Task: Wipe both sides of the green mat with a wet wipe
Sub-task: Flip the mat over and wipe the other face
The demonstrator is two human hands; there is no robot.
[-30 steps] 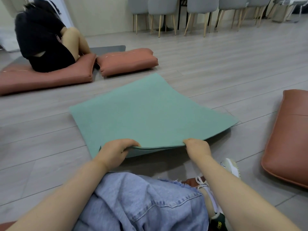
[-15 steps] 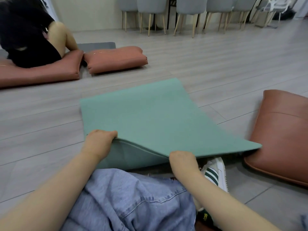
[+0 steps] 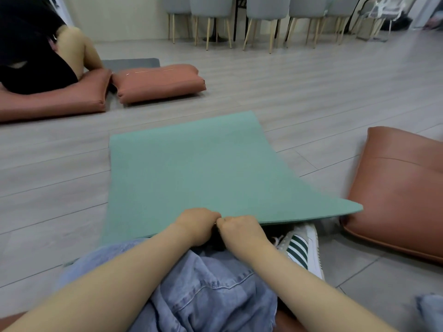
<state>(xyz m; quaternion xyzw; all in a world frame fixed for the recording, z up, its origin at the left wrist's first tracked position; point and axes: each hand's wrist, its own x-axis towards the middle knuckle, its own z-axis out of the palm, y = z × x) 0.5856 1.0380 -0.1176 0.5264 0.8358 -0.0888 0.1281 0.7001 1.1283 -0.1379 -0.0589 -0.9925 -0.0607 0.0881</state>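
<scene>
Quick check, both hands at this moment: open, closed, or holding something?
Left hand: closed, gripping the near edge of the green mat.
Right hand: closed, gripping the same edge, right beside the left.

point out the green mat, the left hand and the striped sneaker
green mat (image 3: 191, 168), head view, middle of its top face
left hand (image 3: 196, 224), head view, back of the hand
striped sneaker (image 3: 303, 250), head view, its green-striped side
</scene>
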